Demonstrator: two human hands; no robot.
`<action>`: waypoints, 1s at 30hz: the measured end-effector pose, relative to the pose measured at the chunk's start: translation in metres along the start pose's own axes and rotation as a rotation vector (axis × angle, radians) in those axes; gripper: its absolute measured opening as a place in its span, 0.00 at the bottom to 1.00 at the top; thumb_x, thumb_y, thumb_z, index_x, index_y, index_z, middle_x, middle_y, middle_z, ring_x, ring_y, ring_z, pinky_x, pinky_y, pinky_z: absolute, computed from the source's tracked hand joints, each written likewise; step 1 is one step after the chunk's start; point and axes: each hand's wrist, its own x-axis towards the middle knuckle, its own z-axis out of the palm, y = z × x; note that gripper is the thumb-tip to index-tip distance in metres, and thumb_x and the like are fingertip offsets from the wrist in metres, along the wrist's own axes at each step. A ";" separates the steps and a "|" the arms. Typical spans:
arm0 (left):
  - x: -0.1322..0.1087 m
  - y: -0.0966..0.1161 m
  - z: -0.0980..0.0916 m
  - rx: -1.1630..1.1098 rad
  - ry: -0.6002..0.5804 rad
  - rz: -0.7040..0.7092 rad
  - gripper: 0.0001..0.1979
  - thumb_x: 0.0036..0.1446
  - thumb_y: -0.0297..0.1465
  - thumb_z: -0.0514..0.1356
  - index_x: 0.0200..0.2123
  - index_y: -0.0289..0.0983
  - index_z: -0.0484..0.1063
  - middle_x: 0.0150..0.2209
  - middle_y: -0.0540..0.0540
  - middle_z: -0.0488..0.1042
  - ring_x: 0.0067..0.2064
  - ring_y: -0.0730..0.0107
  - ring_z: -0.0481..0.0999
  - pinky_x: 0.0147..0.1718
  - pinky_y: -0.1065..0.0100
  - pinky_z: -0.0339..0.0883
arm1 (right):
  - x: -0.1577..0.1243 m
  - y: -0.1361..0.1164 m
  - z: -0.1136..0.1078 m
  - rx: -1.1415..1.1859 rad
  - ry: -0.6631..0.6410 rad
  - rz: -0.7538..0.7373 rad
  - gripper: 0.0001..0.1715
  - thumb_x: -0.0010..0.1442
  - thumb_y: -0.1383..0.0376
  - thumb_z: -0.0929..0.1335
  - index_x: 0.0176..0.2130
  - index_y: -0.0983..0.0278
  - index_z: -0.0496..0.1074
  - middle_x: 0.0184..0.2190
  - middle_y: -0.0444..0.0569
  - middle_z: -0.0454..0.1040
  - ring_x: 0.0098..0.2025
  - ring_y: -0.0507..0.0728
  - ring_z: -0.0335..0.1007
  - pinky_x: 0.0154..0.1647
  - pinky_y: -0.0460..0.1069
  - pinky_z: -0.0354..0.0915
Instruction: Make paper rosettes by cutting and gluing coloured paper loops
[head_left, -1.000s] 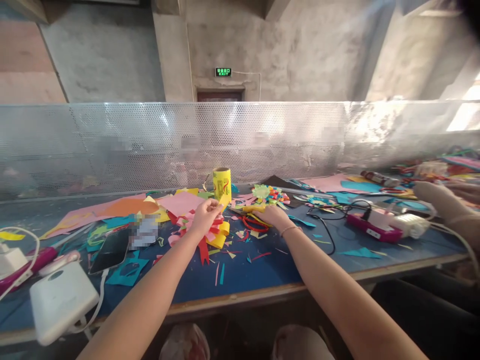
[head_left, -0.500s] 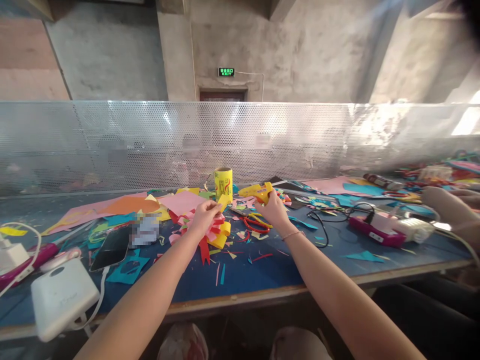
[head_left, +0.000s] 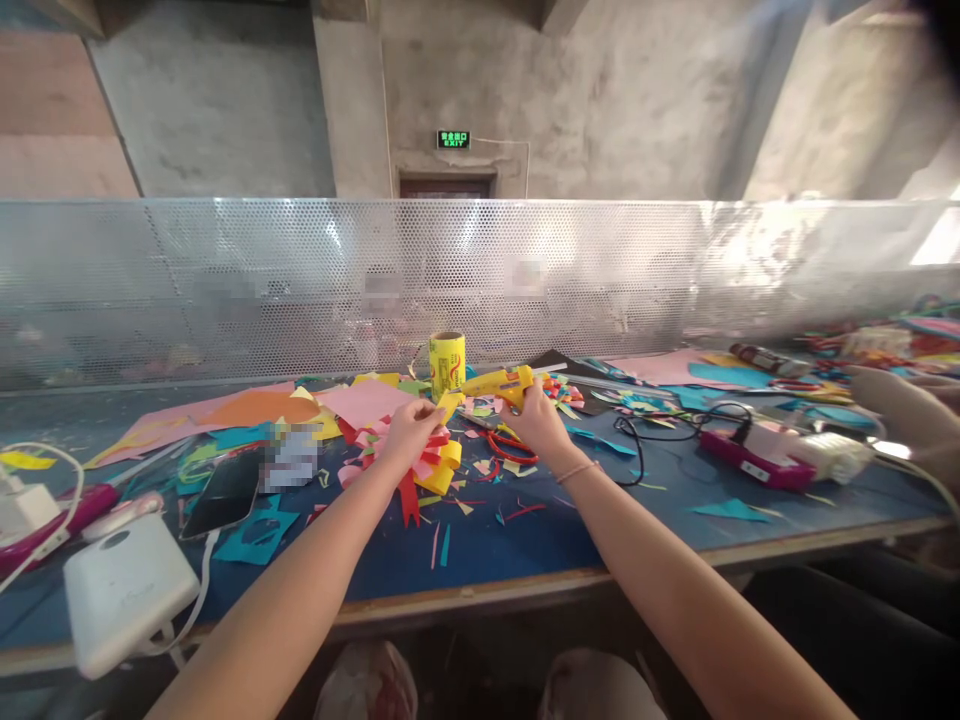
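Observation:
My left hand (head_left: 412, 432) is closed, pinching a small yellow paper strip (head_left: 450, 404) between thumb and fingertips. Below that hand lies a bunch of pink, red and yellow paper loops (head_left: 431, 470) on the blue table. A yellow hot glue gun (head_left: 491, 384) is gripped in my right hand (head_left: 534, 418). Its nozzle points left and is at the yellow strip; whether they touch I cannot tell. Red-handled scissors (head_left: 511, 447) lie partly under my right hand. A yellow tape roll (head_left: 448, 362) stands upright behind the strip.
Coloured paper (head_left: 262, 407) and scraps litter the table (head_left: 510, 560). At left are a white power bank (head_left: 131, 595) and a phone (head_left: 223, 492). A pink power strip (head_left: 754, 462) with cables sits at right, near another person's arm (head_left: 911, 425). A perforated metal screen (head_left: 480, 280) stands behind.
The glue gun in my right hand has moved left, bringing its nozzle to the yellow strip. My left hand has stayed nearly still.

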 end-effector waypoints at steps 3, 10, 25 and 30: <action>0.000 0.001 0.000 0.002 0.009 0.001 0.12 0.43 0.38 0.62 0.21 0.34 0.68 0.18 0.51 0.67 0.22 0.76 0.67 0.23 0.74 0.62 | 0.000 0.001 0.000 0.004 -0.018 -0.013 0.17 0.50 0.60 0.62 0.39 0.65 0.56 0.27 0.52 0.70 0.30 0.62 0.70 0.26 0.51 0.63; 0.001 0.001 0.000 -0.033 0.019 -0.009 0.12 0.42 0.38 0.62 0.21 0.34 0.67 0.18 0.51 0.67 0.22 0.75 0.67 0.23 0.73 0.61 | 0.000 0.000 -0.002 -0.036 -0.063 -0.004 0.17 0.50 0.61 0.62 0.40 0.66 0.56 0.28 0.53 0.71 0.31 0.62 0.70 0.27 0.51 0.62; 0.003 0.001 -0.003 -0.142 0.076 -0.004 0.11 0.43 0.37 0.63 0.22 0.35 0.70 0.20 0.51 0.68 0.23 0.76 0.67 0.25 0.73 0.62 | 0.001 0.004 -0.002 -0.050 -0.096 -0.018 0.19 0.52 0.60 0.61 0.42 0.66 0.56 0.30 0.56 0.72 0.34 0.63 0.71 0.29 0.52 0.63; 0.003 0.004 -0.001 -0.398 0.112 -0.119 0.10 0.39 0.34 0.66 0.23 0.34 0.70 0.21 0.51 0.68 0.23 0.78 0.68 0.26 0.74 0.64 | 0.000 0.003 0.001 -0.007 -0.007 -0.034 0.22 0.52 0.58 0.62 0.43 0.68 0.56 0.32 0.57 0.72 0.36 0.64 0.71 0.30 0.53 0.64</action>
